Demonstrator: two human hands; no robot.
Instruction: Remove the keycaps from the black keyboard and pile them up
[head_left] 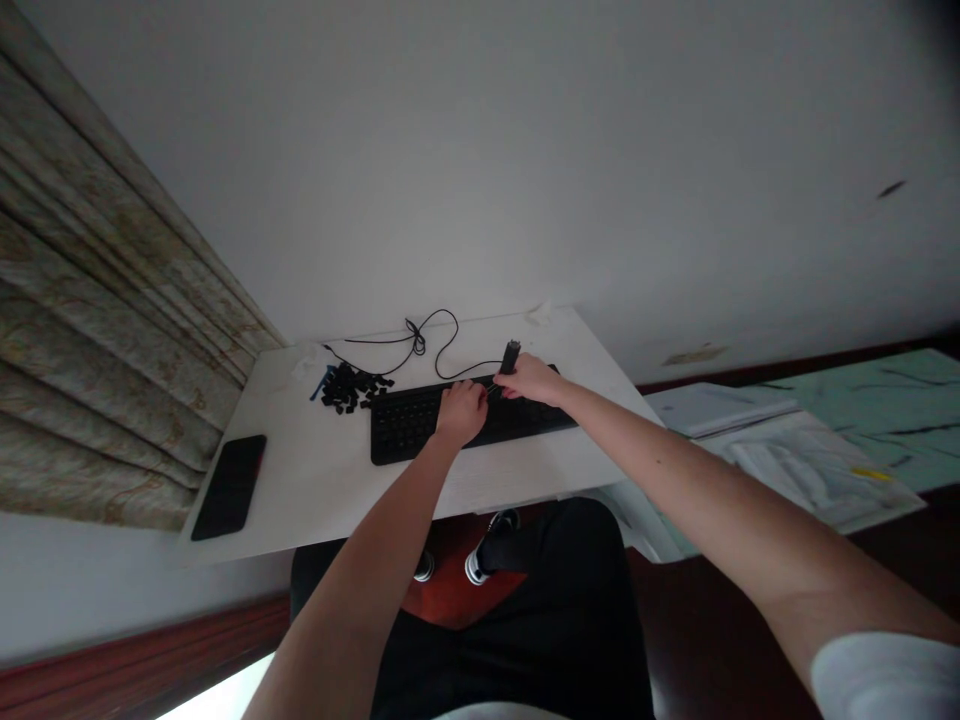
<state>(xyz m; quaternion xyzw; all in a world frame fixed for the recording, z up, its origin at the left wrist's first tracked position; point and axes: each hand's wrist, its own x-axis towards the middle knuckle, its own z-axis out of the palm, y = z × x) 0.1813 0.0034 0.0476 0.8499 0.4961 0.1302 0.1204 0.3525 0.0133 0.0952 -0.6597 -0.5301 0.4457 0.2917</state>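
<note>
Two hands of mine are meeting over a black keyboard (405, 425), which is lying across the white table (315, 490), nearer its right edge than its left. My right hand (527, 378) is pinching a dark handheld tool (511, 354) between thumb and fingers, its upper end pointing toward the table's far edge. My left hand (463, 408) is resting on the keyboard just beside it, fingers bent and close together; whether they are pinching anything, I am failing to tell. I am apparently working the tool among the keys, and the next move is likely calling for a steady keyboard under my left fingers and a firm grip in my right. The keyboard is sitting directly beneath both sets of fingers, its left end reaching past my left hand. Toward the table's far left corner, a pile of small black pieces (346, 388) is lying beside a blue strip (320, 385). One black cable (417, 338) is looping near the far edge, while a dark phone (229, 487) is lying along the left edge.
</note>
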